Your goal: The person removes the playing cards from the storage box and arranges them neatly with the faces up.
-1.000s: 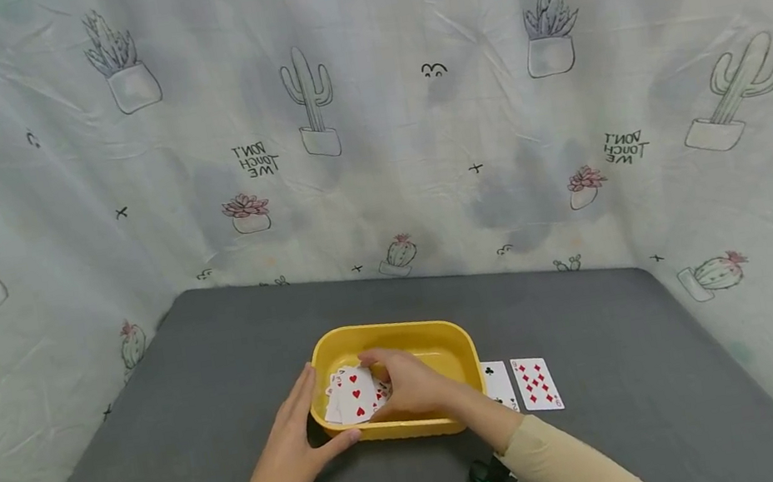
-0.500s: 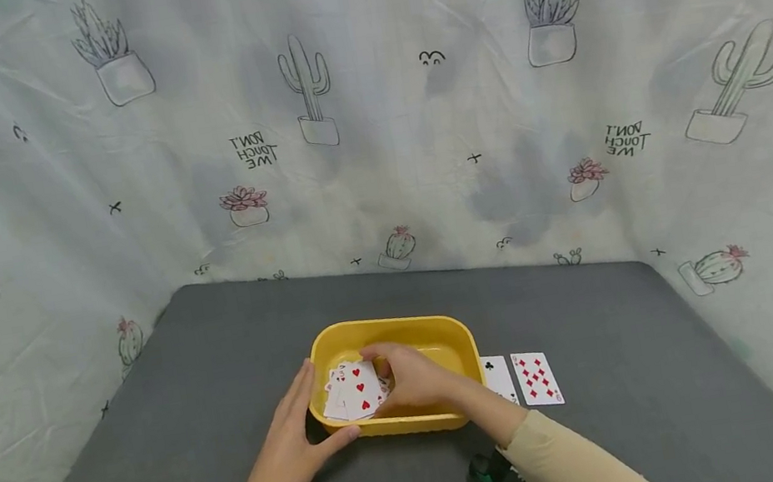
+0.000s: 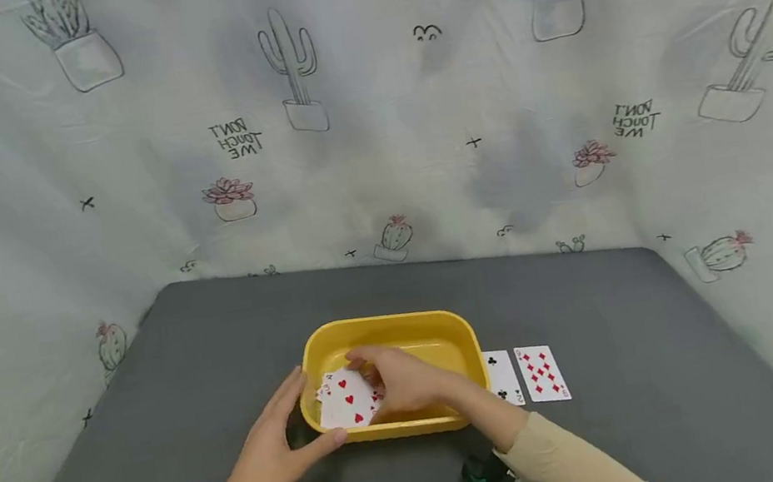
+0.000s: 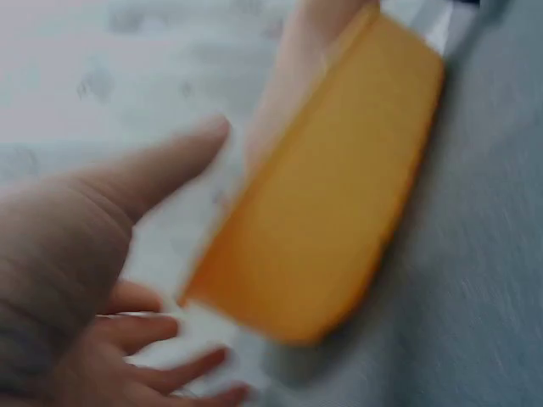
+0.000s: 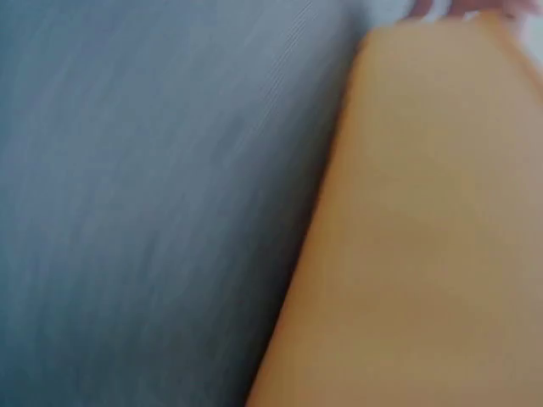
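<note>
Several playing cards (image 3: 348, 400) lie overlapping in the left part of a yellow tray (image 3: 445, 323), a three of hearts on top. My right hand (image 3: 409, 381) reaches inside and grips the cards at their right side, thumb near the front edge and fingers near the back. At the tray's left end, my left hand (image 3: 268, 453) is spread, its thumb by the front rim and its fingers beside the left rim. The left wrist view shows that hand's straight, parted fingers (image 4: 182, 369) near the tray. The right wrist view has only the tray's outer wall (image 5: 424, 237), blurred.
Right of the tray, a club card (image 3: 503, 378) lies partly behind it, beside a nine of diamonds (image 3: 542, 374). A dark object with a green part (image 3: 480, 472) sits near the right sleeve. A patterned curtain (image 3: 366, 109) stands behind the grey table (image 3: 595, 309).
The cards in the tray have turned a little and shifted with my right hand. My left hand has slid slightly away from the tray's rim. The view has tilted a little.
</note>
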Demonstrator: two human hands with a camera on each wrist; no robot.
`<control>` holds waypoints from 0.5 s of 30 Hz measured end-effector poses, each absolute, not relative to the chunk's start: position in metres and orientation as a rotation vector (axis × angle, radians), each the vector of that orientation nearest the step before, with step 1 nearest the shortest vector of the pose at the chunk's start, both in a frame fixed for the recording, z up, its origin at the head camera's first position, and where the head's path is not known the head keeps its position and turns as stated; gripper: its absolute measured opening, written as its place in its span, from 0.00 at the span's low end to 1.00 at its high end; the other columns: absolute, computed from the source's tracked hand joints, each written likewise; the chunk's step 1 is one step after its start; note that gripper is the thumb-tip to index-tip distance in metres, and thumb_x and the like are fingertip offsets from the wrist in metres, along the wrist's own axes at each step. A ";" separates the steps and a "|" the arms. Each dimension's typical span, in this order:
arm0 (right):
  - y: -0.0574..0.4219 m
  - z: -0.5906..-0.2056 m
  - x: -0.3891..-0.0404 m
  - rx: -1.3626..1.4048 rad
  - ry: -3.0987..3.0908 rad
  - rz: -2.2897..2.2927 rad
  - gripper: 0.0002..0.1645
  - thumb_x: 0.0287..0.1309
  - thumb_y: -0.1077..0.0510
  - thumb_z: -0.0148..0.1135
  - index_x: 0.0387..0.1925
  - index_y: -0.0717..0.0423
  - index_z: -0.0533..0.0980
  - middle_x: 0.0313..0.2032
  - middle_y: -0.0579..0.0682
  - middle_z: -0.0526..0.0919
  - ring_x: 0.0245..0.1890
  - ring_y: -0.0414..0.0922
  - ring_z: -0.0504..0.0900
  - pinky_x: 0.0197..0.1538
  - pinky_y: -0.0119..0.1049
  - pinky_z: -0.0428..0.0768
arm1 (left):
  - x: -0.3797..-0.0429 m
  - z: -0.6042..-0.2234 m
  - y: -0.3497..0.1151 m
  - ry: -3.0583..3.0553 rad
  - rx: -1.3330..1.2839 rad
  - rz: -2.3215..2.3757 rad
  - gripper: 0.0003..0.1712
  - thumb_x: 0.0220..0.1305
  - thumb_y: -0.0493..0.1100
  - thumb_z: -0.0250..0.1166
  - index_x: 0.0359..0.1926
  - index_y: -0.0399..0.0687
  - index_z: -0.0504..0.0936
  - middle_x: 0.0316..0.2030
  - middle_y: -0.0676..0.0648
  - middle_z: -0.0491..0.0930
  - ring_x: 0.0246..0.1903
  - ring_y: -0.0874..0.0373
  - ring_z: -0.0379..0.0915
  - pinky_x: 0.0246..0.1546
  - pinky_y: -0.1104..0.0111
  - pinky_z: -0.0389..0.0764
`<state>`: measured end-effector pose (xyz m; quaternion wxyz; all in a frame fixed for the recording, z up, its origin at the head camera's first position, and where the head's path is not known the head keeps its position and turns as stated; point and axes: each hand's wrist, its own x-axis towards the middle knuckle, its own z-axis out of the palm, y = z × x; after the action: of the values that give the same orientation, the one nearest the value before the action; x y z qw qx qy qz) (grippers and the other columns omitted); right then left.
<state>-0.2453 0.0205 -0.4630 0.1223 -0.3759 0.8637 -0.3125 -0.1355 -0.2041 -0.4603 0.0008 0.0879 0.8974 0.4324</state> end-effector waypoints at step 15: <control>0.033 -0.459 -0.243 -0.996 2.492 -0.989 0.59 0.36 0.55 0.86 0.70 0.56 0.64 0.57 0.44 0.75 0.45 0.39 0.78 0.46 0.28 0.78 | -0.143 -0.486 -0.198 2.980 0.388 1.478 0.64 0.40 0.64 0.79 0.74 0.46 0.60 0.69 0.46 0.61 0.64 0.49 0.62 0.57 0.53 0.73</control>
<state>-0.2425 0.0326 -0.4589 0.1401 -0.3448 0.8627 -0.3424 -0.1428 -0.1984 -0.4865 -0.1036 0.1151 0.8851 0.4388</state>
